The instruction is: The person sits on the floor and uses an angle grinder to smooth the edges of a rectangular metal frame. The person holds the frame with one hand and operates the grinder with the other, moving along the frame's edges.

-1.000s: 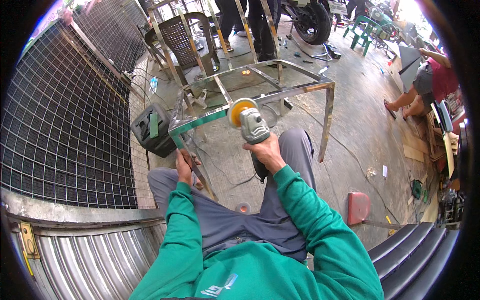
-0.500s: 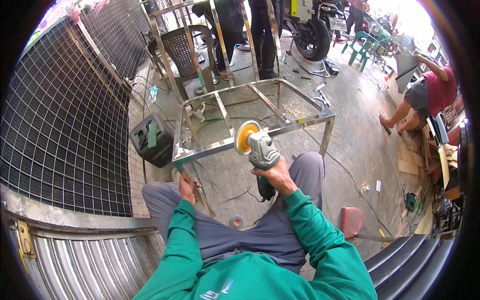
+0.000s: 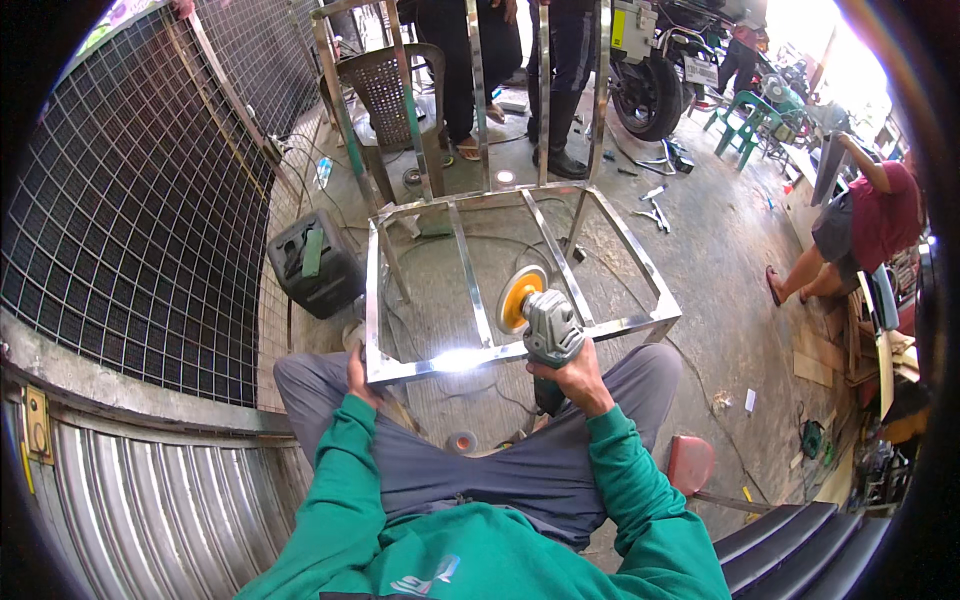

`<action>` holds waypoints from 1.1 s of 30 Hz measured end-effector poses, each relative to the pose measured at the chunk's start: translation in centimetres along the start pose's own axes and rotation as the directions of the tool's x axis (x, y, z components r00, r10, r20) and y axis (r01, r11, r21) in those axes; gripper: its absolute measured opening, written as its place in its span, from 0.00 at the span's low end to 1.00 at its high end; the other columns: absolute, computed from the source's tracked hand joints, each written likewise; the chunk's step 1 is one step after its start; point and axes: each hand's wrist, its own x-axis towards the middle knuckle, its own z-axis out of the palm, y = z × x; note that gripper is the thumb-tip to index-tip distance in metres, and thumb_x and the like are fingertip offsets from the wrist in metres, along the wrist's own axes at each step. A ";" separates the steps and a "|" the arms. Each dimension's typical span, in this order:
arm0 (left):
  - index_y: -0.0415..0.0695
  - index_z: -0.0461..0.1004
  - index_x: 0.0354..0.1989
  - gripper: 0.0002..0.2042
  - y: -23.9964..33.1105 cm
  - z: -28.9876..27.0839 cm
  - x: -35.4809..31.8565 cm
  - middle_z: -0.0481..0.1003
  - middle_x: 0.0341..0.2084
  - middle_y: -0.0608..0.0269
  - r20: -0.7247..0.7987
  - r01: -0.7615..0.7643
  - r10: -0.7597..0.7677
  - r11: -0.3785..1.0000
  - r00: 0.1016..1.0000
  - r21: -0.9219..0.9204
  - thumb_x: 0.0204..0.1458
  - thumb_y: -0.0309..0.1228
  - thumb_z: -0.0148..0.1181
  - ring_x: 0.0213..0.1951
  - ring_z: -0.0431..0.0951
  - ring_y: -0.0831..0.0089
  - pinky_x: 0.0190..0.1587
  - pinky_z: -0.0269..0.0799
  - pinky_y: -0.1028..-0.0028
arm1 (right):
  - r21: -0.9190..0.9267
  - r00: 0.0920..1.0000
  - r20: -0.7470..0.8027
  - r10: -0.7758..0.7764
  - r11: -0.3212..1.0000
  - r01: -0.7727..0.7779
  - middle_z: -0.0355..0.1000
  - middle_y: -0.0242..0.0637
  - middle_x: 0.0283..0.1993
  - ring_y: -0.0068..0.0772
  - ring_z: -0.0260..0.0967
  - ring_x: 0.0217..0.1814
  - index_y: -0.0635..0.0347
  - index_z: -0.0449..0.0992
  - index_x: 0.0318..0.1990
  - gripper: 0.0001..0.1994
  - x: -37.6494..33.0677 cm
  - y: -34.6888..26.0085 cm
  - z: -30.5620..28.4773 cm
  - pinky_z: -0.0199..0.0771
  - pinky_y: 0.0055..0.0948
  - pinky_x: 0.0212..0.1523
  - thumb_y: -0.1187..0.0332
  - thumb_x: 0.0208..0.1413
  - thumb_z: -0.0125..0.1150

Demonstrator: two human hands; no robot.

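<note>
A shiny square-tube metal chair frame (image 3: 455, 360), with a seat of crossbars and a tall barred back, stands between my knees. My left hand (image 3: 361, 380) is closed around the frame at its near left corner, partly hidden by the tube. In my right hand (image 3: 578, 376) I grip the body of a grey-green angle grinder (image 3: 553, 328). Its round disc (image 3: 522, 299), orange-yellow in the middle with a pale rim, points up and left. The disc is over the seat opening, just behind the near rail. Bright light glints off that rail.
A black boxy container (image 3: 316, 264) with a green block on top stands left, beside a wire-mesh wall (image 3: 150, 200). Behind the frame are a plastic chair (image 3: 392, 100), people's legs and a motorcycle (image 3: 645, 95). Cables and tools lie on the floor. Another person (image 3: 870, 215) stands at right.
The frame has come nearer to me and sits lower in view. The grinder has shifted right and down, its disc now inside the near rail. At right, the person's grey panel has turned.
</note>
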 end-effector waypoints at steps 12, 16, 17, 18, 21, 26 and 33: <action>0.43 0.72 0.30 0.36 -0.3 1.9 -2.5 0.69 0.16 0.57 -0.075 0.226 -0.214 0.939 0.974 0.260 0.65 0.69 0.41 0.19 0.73 0.58 0.32 0.75 0.58 | -0.051 0.984 0.059 0.170 0.985 -0.167 0.79 0.28 0.41 0.23 0.75 0.43 0.61 0.82 0.46 0.21 -0.5 0.7 -0.1 0.78 0.29 0.48 0.71 0.41 0.79; 0.40 0.70 0.33 0.40 -1.4 2.1 -2.7 0.66 0.13 0.58 -0.216 0.217 -0.153 0.925 0.964 0.312 0.61 0.74 0.44 0.17 0.72 0.58 0.27 0.74 0.56 | -0.103 0.984 0.099 0.151 0.985 -0.140 0.81 0.31 0.42 0.24 0.77 0.44 0.61 0.82 0.49 0.24 -0.9 0.7 0.0 0.79 0.30 0.50 0.70 0.41 0.80; 0.40 0.70 0.33 0.41 -1.6 2.1 -2.6 0.66 0.12 0.58 -0.230 0.181 -0.107 0.927 0.967 0.327 0.59 0.75 0.45 0.17 0.72 0.58 0.26 0.74 0.56 | -0.087 0.983 0.111 0.144 0.987 -0.135 0.81 0.31 0.43 0.24 0.77 0.44 0.61 0.82 0.49 0.24 -1.0 0.7 0.0 0.79 0.30 0.51 0.70 0.41 0.80; 0.39 0.70 0.33 0.41 -1.6 2.1 -2.5 0.66 0.12 0.58 -0.226 0.194 -0.120 0.920 0.967 0.339 0.59 0.76 0.45 0.17 0.72 0.59 0.26 0.74 0.55 | -0.088 0.982 0.119 0.147 0.987 -0.137 0.81 0.31 0.43 0.24 0.77 0.45 0.61 0.82 0.50 0.24 -1.1 0.6 0.0 0.79 0.30 0.51 0.70 0.41 0.80; 0.39 0.70 0.33 0.43 -1.6 2.1 -2.2 0.66 0.12 0.58 -0.220 0.210 -0.135 0.907 0.966 0.365 0.56 0.78 0.47 0.16 0.71 0.60 0.25 0.73 0.54 | -0.101 0.984 0.120 0.135 0.987 -0.123 0.82 0.32 0.45 0.25 0.78 0.46 0.62 0.82 0.50 0.25 -1.2 0.5 -0.1 0.79 0.30 0.52 0.70 0.41 0.81; 0.39 0.70 0.32 0.42 -1.3 2.6 -2.7 0.65 0.11 0.58 -0.260 0.234 -0.142 0.900 0.955 0.367 0.56 0.77 0.48 0.15 0.71 0.61 0.23 0.73 0.56 | -0.051 0.990 0.080 0.114 0.993 -0.110 0.80 0.30 0.39 0.23 0.77 0.40 0.62 0.82 0.46 0.21 -1.0 0.4 0.3 0.80 0.29 0.46 0.76 0.41 0.79; 0.42 0.68 0.44 0.37 -1.2 3.3 -3.0 0.68 0.25 0.63 -0.264 0.172 -0.074 0.912 0.962 0.371 0.61 0.72 0.50 0.17 0.69 0.67 0.21 0.70 0.61 | -0.054 0.991 0.066 0.117 0.992 -0.114 0.80 0.30 0.39 0.23 0.77 0.40 0.62 0.82 0.45 0.20 -1.0 0.7 0.3 0.80 0.29 0.45 0.77 0.42 0.79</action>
